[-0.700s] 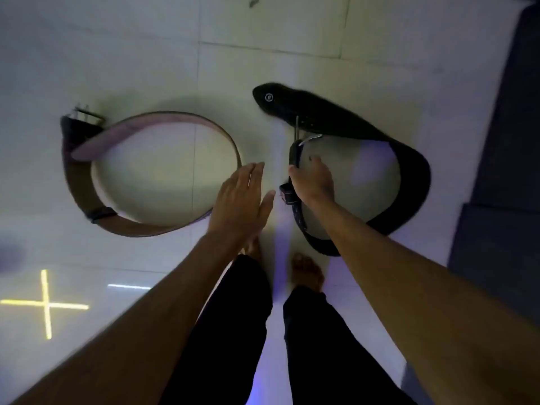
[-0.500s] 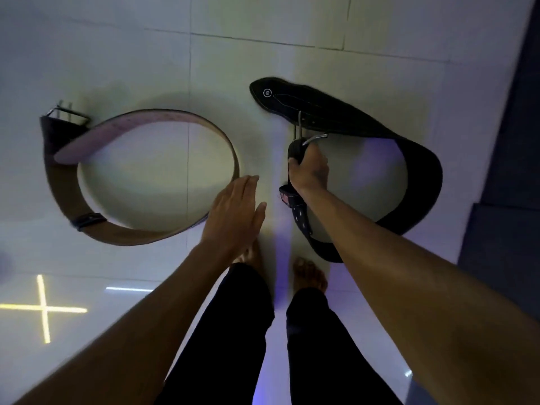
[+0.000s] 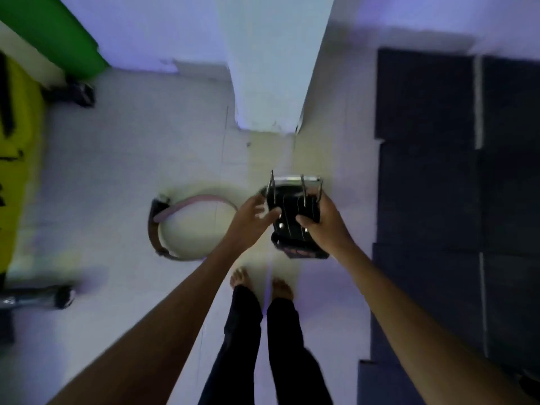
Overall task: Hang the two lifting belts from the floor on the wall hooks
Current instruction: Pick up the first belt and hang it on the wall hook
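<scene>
The black lifting belt [image 3: 292, 217] is off the floor, held up in front of me with its metal buckle on top. My right hand [image 3: 324, 220] grips its right side just below the buckle. My left hand [image 3: 251, 217] is at the belt's left edge with spread fingers, its thumb touching the strap. The brown lifting belt [image 3: 163, 226] lies curled in a ring on the white tiled floor, to the left of my hands; its right part is hidden behind my left wrist. No wall hooks are in view.
A white pillar [image 3: 271, 71] rises straight ahead. Dark floor mats [image 3: 455, 159] cover the right side. A yellow and green object [image 3: 20, 147] stands at the left, with a dark cylinder [image 3: 43, 296] on the floor below it. My bare feet [image 3: 260, 283] stand on the tiles.
My right hand has lifted the black belt off the floor and I have stood up. My left hand moved from above the brown belt to the black belt. The brown belt stayed put.
</scene>
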The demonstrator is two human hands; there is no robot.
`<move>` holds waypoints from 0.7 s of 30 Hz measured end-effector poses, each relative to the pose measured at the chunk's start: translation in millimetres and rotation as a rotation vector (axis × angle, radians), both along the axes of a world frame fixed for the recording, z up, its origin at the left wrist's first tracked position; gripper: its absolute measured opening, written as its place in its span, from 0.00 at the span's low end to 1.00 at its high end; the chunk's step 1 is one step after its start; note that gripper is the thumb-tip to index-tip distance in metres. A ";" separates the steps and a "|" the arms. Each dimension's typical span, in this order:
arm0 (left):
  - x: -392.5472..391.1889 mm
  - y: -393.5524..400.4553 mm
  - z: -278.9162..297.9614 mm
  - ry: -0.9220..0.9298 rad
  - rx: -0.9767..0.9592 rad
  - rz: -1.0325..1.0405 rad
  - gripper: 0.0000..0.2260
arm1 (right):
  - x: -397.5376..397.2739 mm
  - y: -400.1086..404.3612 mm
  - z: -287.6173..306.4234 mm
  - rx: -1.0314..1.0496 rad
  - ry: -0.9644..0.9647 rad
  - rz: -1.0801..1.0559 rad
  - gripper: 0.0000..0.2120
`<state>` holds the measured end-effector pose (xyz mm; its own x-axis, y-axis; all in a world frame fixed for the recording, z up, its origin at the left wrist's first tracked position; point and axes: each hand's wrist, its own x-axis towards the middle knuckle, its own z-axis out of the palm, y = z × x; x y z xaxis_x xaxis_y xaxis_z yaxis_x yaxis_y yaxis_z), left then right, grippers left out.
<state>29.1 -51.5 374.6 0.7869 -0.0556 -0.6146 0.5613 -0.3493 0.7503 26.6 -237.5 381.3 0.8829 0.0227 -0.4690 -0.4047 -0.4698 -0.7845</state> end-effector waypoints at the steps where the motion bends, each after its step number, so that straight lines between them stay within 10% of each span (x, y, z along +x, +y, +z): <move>1: 0.4 -4.6 36.5 -0.026 -0.097 0.025 0.23 | 0.7 -7.6 38.5 0.027 -0.037 0.027 0.20; 21: -19.9 -3.7 542.5 -0.986 -0.295 -0.025 0.10 | -25.1 -17.1 548.0 0.306 -0.724 -0.049 0.15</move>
<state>9.3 -55.1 917.1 0.9307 -0.1232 0.3445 -0.3553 -0.0797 0.9313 1.5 -254.6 929.3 0.9697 0.0113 0.2442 0.2420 -0.1857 -0.9523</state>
